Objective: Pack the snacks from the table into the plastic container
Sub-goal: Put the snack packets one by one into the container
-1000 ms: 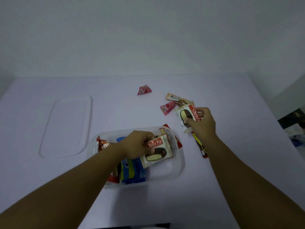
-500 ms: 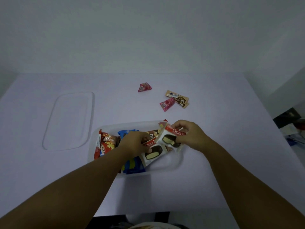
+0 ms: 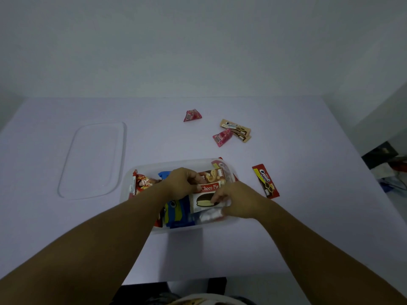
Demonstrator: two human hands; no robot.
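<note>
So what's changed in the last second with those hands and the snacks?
The right hand carried its Choco Pie from the table into the plastic container and now presses it down there beside the left hand, which stayed inside. The red biscuit bar, two pink packets, tan bar and lid stayed put.
</note>
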